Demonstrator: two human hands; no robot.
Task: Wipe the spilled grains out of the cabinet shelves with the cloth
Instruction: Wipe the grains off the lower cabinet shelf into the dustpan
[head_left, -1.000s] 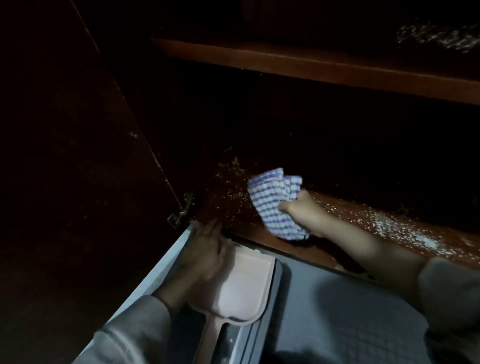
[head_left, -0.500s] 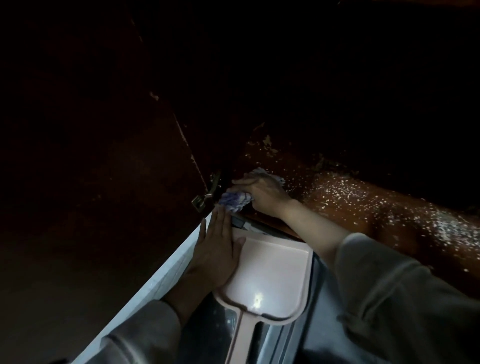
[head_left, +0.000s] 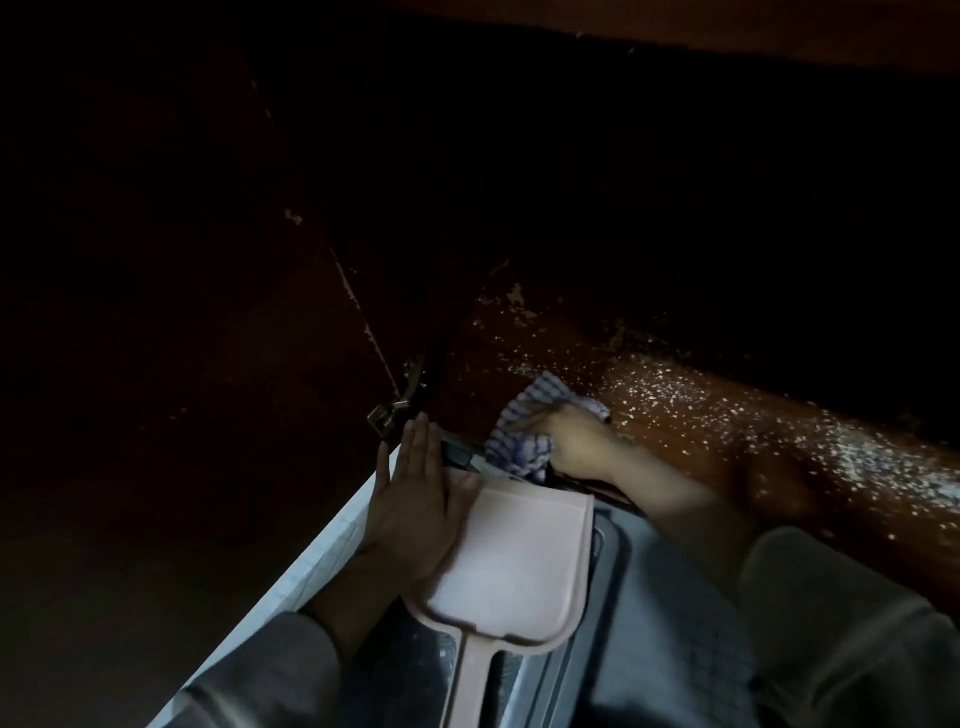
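Blue-checked cloth (head_left: 519, 451) nearer pink dustpan (head_left: 519, 561)

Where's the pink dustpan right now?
The dustpan sits lower centre in the head view, left hand flat against its left side, cloth at its far rim.

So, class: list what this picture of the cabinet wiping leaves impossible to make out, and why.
Head view only:
1. Rear of the shelf: lost in darkness.
2. Surface beneath the cloth: covered by it and the right hand.
3. End of the dustpan handle: cut off by the bottom edge.
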